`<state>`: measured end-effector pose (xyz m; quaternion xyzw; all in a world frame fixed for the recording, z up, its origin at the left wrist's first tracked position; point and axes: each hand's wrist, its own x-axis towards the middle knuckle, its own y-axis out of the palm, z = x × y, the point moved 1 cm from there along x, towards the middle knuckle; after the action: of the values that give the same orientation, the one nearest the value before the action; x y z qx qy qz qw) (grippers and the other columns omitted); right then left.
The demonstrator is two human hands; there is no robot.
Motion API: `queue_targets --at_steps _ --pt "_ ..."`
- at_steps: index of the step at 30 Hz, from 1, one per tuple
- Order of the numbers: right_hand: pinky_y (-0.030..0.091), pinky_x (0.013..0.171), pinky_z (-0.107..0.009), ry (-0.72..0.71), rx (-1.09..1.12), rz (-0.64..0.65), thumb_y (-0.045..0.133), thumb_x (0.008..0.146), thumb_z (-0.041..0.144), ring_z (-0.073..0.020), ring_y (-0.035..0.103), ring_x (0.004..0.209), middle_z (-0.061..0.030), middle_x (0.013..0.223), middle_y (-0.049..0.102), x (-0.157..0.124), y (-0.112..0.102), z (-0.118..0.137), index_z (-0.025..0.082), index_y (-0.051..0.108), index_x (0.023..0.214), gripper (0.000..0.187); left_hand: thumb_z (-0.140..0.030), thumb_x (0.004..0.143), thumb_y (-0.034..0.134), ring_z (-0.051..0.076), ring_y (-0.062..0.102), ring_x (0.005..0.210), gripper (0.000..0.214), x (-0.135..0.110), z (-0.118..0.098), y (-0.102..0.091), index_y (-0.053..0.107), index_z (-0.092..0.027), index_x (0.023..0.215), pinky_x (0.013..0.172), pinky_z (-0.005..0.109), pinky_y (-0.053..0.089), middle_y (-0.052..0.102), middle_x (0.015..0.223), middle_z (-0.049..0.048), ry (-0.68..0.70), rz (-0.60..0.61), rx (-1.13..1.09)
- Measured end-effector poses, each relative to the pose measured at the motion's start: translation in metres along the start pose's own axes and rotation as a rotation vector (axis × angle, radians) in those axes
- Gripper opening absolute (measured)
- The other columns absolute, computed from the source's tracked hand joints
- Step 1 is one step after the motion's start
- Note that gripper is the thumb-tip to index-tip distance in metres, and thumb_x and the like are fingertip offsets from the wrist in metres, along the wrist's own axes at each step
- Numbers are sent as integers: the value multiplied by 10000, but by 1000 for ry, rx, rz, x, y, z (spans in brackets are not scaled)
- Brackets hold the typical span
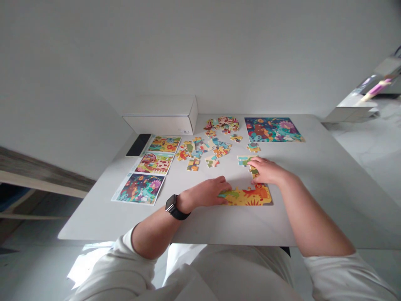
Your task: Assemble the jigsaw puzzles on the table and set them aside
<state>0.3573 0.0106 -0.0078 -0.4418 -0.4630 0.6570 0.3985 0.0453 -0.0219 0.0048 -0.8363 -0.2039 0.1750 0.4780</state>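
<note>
A partly joined jigsaw puzzle (247,197) with yellow and orange animal pictures lies near the front of the table, its pieces forming a corner shape. My left hand (213,191) rests on the puzzle's left end, fingers bent over its edge. At the right side, my right hand (268,170) has thumb and fingers on a puzzle piece (242,160) and the pieces just below it. The fingers partly cover these pieces. Beyond my hands lie several loose puzzle pieces (222,149), some overlapping. A single piece (253,147) sits beyond my right hand.
A picture sheet (171,155) with three scenes lies at the left, beside a black phone (138,145). At the back stand a white box (159,124) and a heap of pieces (222,124). A finished dark-blue puzzle (275,129) lies at the back right, near the wall.
</note>
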Motion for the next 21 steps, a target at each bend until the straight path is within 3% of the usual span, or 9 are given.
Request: queue_targets --at_steps 4,9,15,21 --pt "543 1146 -451 -39 26 -178 801 917 412 -325 681 1311 -107 1498 682 7 -1 -4 280 760 1343 448 -380 1037 694 261 722 1142 343 4 10 -4 710 -245 1351 1041 394 586 715 1293 98 -28 -191 34" --pt "544 1128 -465 10 -11 -283 697 1002 381 -320 702 1238 -120 1400 736 13 -1 -3 240 782 1290 332 -404 1064 644 312 617 1388 381 9 40 -8 698 -233 1399 1220 504 496 682 1462 126 -120 -391 133" --pt "540 1129 -473 22 -4 -206 686 1009 382 -325 698 1242 -128 1403 721 16 5 -1 267 795 1309 339 -401 1068 597 316 486 1563 497 15 66 0 619 -231 1535 1331 561 370 552 1669 126 -214 -338 191" --pt "521 1140 -420 27 -1 -195 713 1007 385 -300 693 1229 -119 1359 726 17 7 -2 267 787 1319 342 -410 1074 561 314 497 1558 530 18 71 5 614 -170 1543 1335 508 379 581 1636 160 -223 -322 200"
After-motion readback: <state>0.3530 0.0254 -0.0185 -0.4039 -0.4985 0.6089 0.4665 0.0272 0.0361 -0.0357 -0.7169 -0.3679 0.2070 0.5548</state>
